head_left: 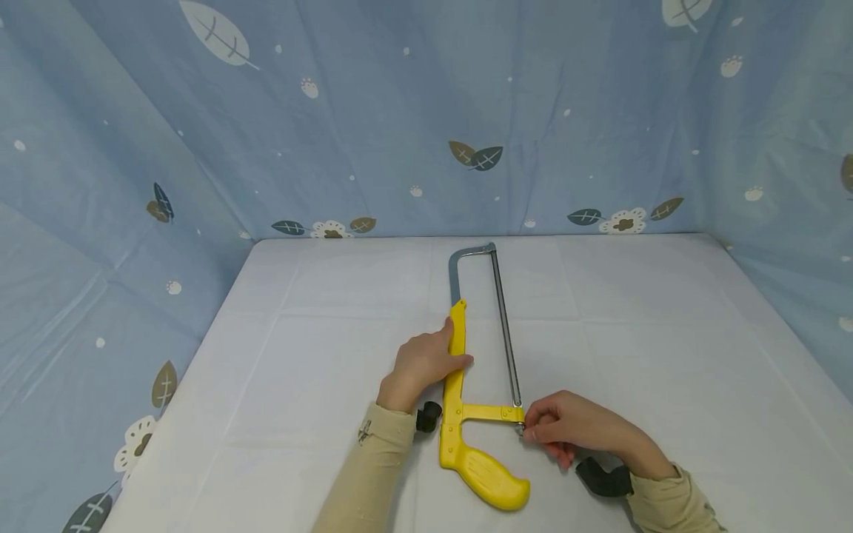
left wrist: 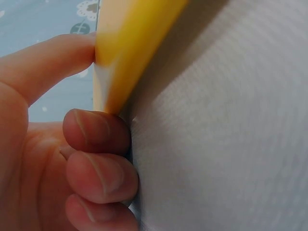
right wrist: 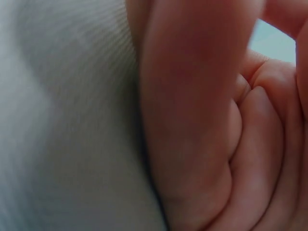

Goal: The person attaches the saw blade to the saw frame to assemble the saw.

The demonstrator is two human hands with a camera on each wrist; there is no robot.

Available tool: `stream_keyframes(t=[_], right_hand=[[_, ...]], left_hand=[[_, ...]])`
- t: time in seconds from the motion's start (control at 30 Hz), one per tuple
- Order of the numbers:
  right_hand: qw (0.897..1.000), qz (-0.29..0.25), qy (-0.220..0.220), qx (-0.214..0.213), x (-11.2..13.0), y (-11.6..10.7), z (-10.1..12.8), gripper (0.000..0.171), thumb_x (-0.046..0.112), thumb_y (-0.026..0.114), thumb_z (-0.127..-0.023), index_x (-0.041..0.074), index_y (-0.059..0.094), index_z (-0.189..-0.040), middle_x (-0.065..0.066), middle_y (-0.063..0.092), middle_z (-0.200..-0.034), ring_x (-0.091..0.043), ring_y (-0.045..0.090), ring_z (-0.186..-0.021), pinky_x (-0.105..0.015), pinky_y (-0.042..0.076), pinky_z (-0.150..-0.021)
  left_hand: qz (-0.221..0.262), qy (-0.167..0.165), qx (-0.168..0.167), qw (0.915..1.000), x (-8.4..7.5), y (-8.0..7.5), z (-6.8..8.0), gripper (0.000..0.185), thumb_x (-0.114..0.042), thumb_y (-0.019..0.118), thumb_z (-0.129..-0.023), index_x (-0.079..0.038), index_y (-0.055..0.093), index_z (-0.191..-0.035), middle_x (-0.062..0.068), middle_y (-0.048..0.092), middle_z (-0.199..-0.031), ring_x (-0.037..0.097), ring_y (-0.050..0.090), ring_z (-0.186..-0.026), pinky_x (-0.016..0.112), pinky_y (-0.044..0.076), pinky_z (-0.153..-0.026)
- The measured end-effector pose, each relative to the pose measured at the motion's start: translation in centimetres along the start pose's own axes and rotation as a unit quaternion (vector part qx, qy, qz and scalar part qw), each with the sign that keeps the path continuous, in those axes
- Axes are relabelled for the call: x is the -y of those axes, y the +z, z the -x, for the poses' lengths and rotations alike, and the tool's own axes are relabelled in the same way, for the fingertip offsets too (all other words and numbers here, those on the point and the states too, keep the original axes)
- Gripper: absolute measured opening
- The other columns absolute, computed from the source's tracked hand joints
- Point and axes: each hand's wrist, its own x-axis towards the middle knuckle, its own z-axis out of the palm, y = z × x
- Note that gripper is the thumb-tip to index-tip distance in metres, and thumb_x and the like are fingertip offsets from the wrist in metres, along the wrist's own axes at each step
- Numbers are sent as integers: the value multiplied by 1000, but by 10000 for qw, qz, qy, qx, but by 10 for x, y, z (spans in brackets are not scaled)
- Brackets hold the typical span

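A yellow hacksaw [head_left: 460, 414] lies flat on the white table [head_left: 320, 370], its grey steel bow pointing away and its pistol handle [head_left: 489, 477] toward me. My left hand [head_left: 423, 363] grips the yellow frame bar from the left, thumb over it; in the left wrist view the yellow bar [left wrist: 130, 48] sits between thumb and curled fingers [left wrist: 96, 132]. My right hand [head_left: 566, 429] pinches the small metal fitting [head_left: 520, 427] where the blade [head_left: 506, 333] meets the yellow crossbar. The right wrist view shows only curled fingers [right wrist: 192, 120] against the cloth.
Blue cloth printed with leaves and flowers [head_left: 466, 111] walls the table at the back and both sides. Black wrist straps [head_left: 603, 477] sit at each cuff.
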Motion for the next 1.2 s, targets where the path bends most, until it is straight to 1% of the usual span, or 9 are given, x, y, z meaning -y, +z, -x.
stream_keyframes(t=[0.27, 0.5, 0.7, 0.97, 1.1, 1.2], right_hand=[[9999, -16, -79, 62, 0, 0, 1, 22, 28, 58, -87, 7, 63, -91, -5, 56, -57, -15, 51, -42, -29, 44, -40], [9999, -79, -109, 101, 0, -1, 2, 22, 28, 56, -87, 6, 63, -91, -4, 55, -56, -16, 51, -42, -28, 43, -39], [9997, -82, -178, 153, 1, -1, 2, 19, 24, 57, -87, 6, 62, -94, -3, 52, -55, -16, 51, -42, -28, 43, -39], [10000, -3, -39, -48, 2, -1, 0, 23, 27, 62, -84, 6, 57, -90, -4, 52, -52, -17, 51, -39, -29, 43, -38], [10000, -9, -61, -45, 0, 0, -1, 22, 27, 61, -84, 5, 59, -87, -3, 52, -51, -16, 51, -39, -28, 42, -37], [10000, 2, -49, -26, 0, 0, 0, 21, 27, 61, -84, 6, 61, -88, -2, 51, -52, -15, 51, -39, -27, 42, -38]], left_hand=[[-7, -14, 10, 10000, 0, 0, 0, 81, -52, 57, -79, -12, 25, -142, 0, 51, -67, 17, 49, -62, 28, 37, -51], [-93, -14, 6, 10000, -1, 1, -1, 81, -52, 57, -79, -12, 24, -142, 0, 49, -62, 16, 48, -57, 28, 37, -49], [-108, -15, 3, 9999, 0, 0, -1, 82, -52, 57, -79, -13, 23, -143, 0, 50, -63, 16, 48, -57, 28, 37, -48], [-75, -16, 12, 10000, 0, 0, -1, 82, -52, 57, -79, -13, 23, -143, 1, 50, -64, 16, 48, -58, 28, 37, -49], [-55, -40, 42, 10000, 0, 0, -1, 82, -52, 57, -79, -13, 22, -143, 0, 51, -67, 16, 49, -60, 28, 37, -50], [-43, -47, 47, 10000, 0, 1, -1, 82, -52, 57, -79, -13, 22, -143, 0, 52, -69, 17, 49, -61, 28, 37, -51]])
